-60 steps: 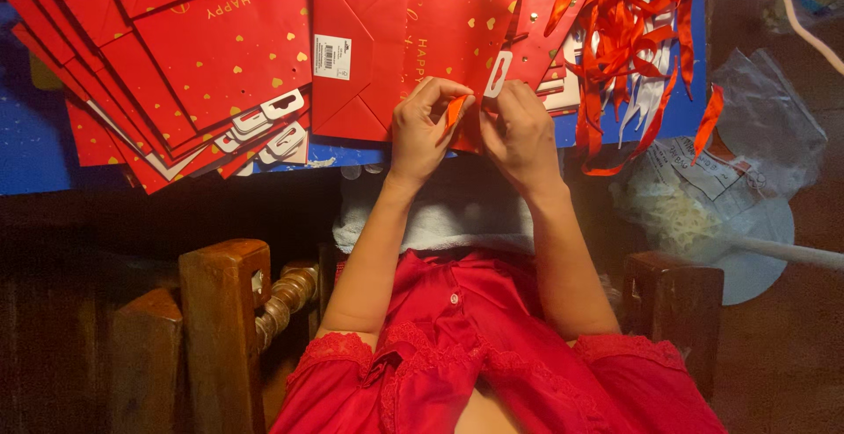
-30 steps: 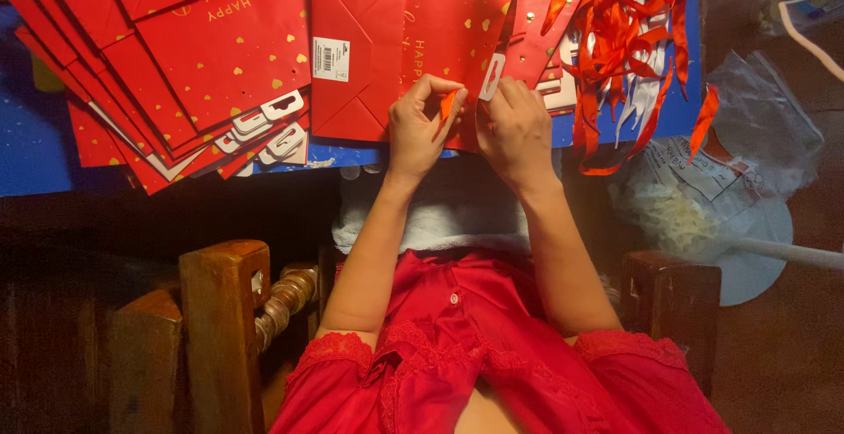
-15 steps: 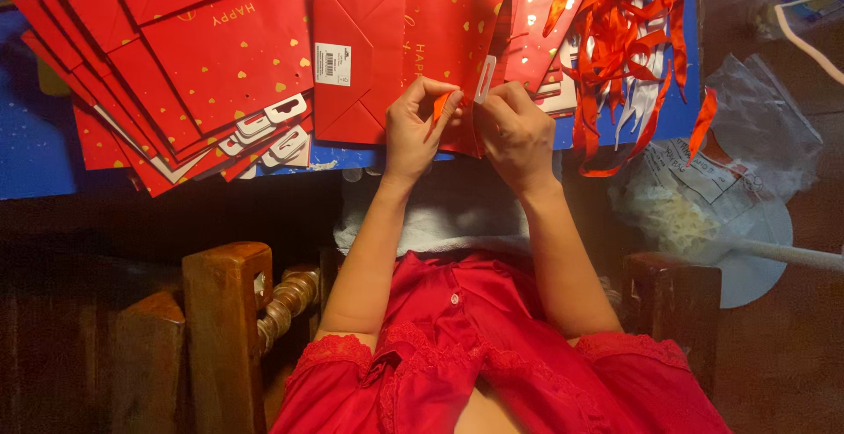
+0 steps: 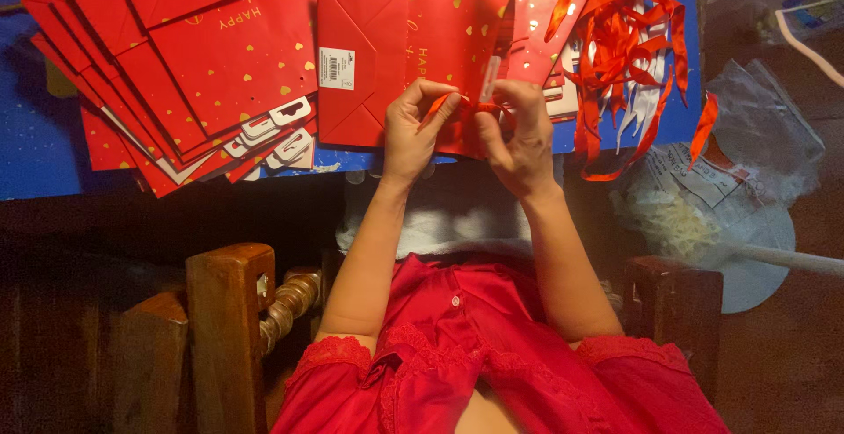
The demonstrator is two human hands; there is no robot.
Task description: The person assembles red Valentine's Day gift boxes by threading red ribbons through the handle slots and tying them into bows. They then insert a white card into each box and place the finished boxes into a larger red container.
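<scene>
blue table [image 4: 35,161] (red bags [image 4: 202,56] stacked)

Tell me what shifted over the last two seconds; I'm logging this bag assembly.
The left hand and right hand drew closer together over the red gift bag, both pinching the red ribbon at its lower edge. The stack of flat red bags and the ribbon pile stayed put.

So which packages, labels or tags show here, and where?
Flat red gift bag, table centre, under both hands; gold hearts.
White rectangular barcode sticker on that bag's left panel.
Fanned stack of red bags, left.
White hang tags at stack's lower edge.
Clear plastic bags, right.
</scene>
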